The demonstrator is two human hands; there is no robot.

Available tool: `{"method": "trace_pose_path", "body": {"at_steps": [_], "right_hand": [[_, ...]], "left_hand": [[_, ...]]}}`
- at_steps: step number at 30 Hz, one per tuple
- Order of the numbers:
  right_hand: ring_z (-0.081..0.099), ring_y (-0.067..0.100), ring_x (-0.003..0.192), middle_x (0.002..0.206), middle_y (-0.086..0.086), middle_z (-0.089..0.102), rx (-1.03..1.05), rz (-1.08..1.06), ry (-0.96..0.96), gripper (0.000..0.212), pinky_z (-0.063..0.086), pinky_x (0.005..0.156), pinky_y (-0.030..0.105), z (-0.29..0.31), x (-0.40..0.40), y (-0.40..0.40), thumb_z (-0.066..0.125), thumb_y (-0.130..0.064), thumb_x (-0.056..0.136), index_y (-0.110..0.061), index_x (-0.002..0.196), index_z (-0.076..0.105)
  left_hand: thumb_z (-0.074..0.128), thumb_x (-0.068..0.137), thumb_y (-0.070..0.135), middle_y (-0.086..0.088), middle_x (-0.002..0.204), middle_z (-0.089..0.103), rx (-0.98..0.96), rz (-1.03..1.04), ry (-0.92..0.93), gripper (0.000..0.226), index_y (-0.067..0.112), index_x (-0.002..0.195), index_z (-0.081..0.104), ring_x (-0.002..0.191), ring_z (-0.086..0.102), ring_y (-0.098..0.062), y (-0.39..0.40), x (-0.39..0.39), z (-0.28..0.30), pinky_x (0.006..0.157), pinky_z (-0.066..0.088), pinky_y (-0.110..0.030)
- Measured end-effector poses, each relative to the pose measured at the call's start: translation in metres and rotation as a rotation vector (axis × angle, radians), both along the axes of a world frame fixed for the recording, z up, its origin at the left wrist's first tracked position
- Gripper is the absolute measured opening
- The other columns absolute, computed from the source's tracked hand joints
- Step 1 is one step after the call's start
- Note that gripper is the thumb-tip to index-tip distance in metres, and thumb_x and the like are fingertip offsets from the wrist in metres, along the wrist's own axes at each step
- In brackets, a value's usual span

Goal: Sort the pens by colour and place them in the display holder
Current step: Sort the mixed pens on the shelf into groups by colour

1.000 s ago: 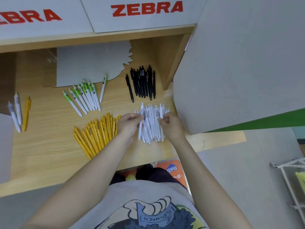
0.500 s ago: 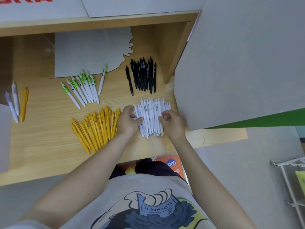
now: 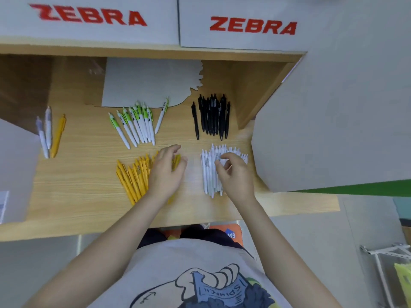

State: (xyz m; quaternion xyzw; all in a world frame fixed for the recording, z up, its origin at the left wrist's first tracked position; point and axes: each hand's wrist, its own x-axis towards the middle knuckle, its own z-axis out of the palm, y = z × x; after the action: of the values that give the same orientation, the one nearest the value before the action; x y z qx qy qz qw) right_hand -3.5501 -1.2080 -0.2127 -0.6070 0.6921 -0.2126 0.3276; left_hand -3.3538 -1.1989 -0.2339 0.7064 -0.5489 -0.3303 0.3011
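- Pens sit in colour groups on the worktop (image 3: 73,196): yellow pens (image 3: 133,176), white pens (image 3: 210,170), black pens (image 3: 211,116), green-clip pens (image 3: 135,123).
- I read this as sorting nearly done; no display holder I can identify.
- Left hand (image 3: 165,172) over yellow pens, fingers loose, gripping nothing.
- Right hand (image 3: 233,174) over white pens, fingers curled; grip contents unclear.
- Three stray pens (image 3: 50,134) lie far left, unsorted.

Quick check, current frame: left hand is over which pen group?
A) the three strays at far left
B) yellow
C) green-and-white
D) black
B: the left hand hovers over the right side of the yellow pens, while the right hand is over the white pens; the black pens lie apart, farther back.
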Motion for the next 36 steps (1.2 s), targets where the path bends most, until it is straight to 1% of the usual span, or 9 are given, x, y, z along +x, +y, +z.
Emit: {"method": "trace_pose_path", "body": {"at_steps": [3,8,12,15,19,21,23,29,36], "right_hand": [[0.054,0.008,0.074,0.085,-0.005,0.056,-0.020,0.143,-0.062,0.023,0.046,0.066,0.025,0.011,0.055,-0.015,0.058,-0.036,0.095,-0.021,0.112,0.063],[0.055,0.012,0.078,0.092,0.000,0.059,0.060,0.464,-0.053,0.023,0.043,0.069,0.028,0.006,0.185,-0.039,0.063,-0.031,0.093,-0.017,0.110,0.063],[0.059,0.016,0.104,0.119,0.005,0.062,0.209,0.664,-0.077,0.037,0.044,0.087,0.025,-0.016,0.294,-0.054,0.064,-0.029,0.093,-0.012,0.126,0.059],[0.051,0.018,0.127,0.140,0.005,0.054,0.335,0.636,-0.163,0.051,0.040,0.104,0.027,-0.023,0.357,-0.069,0.064,-0.029,0.091,-0.014,0.138,0.051],[0.055,0.019,0.125,0.140,0.003,0.056,0.483,0.405,-0.372,0.078,0.044,0.108,0.042,-0.032,0.401,-0.092,0.065,-0.052,0.070,-0.019,0.139,0.052],[0.062,0.018,0.112,0.124,0.003,0.065,0.533,0.353,-0.456,0.064,0.049,0.103,0.047,-0.035,0.412,-0.098,0.065,-0.050,0.071,-0.020,0.128,0.061],[0.064,0.016,0.098,0.102,0.002,0.066,0.572,0.340,-0.544,0.026,0.050,0.098,0.044,-0.030,0.417,-0.102,0.062,-0.031,0.088,-0.019,0.110,0.068],[0.066,0.020,0.097,0.104,0.010,0.069,0.658,0.202,-0.750,0.028,0.055,0.092,0.035,-0.046,0.414,-0.114,0.056,-0.014,0.098,-0.008,0.125,0.061],[0.069,0.021,0.082,0.098,0.015,0.070,0.584,0.121,-0.660,0.023,0.060,0.078,0.029,-0.059,0.394,-0.103,0.048,0.003,0.098,0.000,0.114,0.064]], "left_hand": [[0.052,0.097,0.030,-0.008,0.135,0.056,-0.084,0.076,-0.185,0.044,0.011,0.137,0.053,0.129,0.045,-0.026,0.016,0.066,-0.007,0.108,0.034,-0.037],[0.052,0.093,0.033,-0.015,0.156,0.034,0.093,0.357,-0.329,0.063,0.007,0.148,0.038,0.146,0.026,-0.033,0.049,0.192,-0.029,0.118,0.021,-0.048],[0.046,0.092,0.039,-0.019,0.162,0.022,0.129,0.349,-0.395,0.073,0.005,0.154,0.027,0.151,0.013,-0.035,0.037,0.263,-0.038,0.123,0.010,-0.046],[0.035,0.088,0.052,-0.020,0.164,0.014,0.127,0.245,-0.405,0.083,0.006,0.156,0.021,0.152,0.012,-0.032,0.017,0.299,-0.052,0.123,0.012,-0.044],[0.048,0.094,0.046,-0.022,0.162,0.017,0.088,0.184,-0.402,0.076,0.005,0.153,0.025,0.150,0.016,-0.033,0.000,0.313,-0.069,0.123,0.012,-0.041],[0.060,0.090,0.036,-0.023,0.153,0.032,0.019,0.234,-0.437,0.069,0.002,0.146,0.038,0.142,0.025,-0.033,-0.007,0.315,-0.072,0.118,0.014,-0.037],[0.070,0.082,0.026,-0.022,0.138,0.048,-0.065,0.274,-0.448,0.062,0.000,0.134,0.050,0.127,0.038,-0.034,-0.017,0.316,-0.072,0.109,0.023,-0.035],[0.076,0.079,0.008,-0.015,0.117,0.062,-0.091,0.408,-0.130,0.040,0.006,0.118,0.069,0.106,0.059,-0.032,-0.043,0.323,-0.068,0.090,0.039,-0.025],[0.074,0.082,0.002,0.000,0.097,0.071,0.073,0.579,0.422,0.033,0.020,0.109,0.066,0.083,0.069,-0.009,-0.036,0.304,-0.060,0.074,0.054,-0.025]]}}
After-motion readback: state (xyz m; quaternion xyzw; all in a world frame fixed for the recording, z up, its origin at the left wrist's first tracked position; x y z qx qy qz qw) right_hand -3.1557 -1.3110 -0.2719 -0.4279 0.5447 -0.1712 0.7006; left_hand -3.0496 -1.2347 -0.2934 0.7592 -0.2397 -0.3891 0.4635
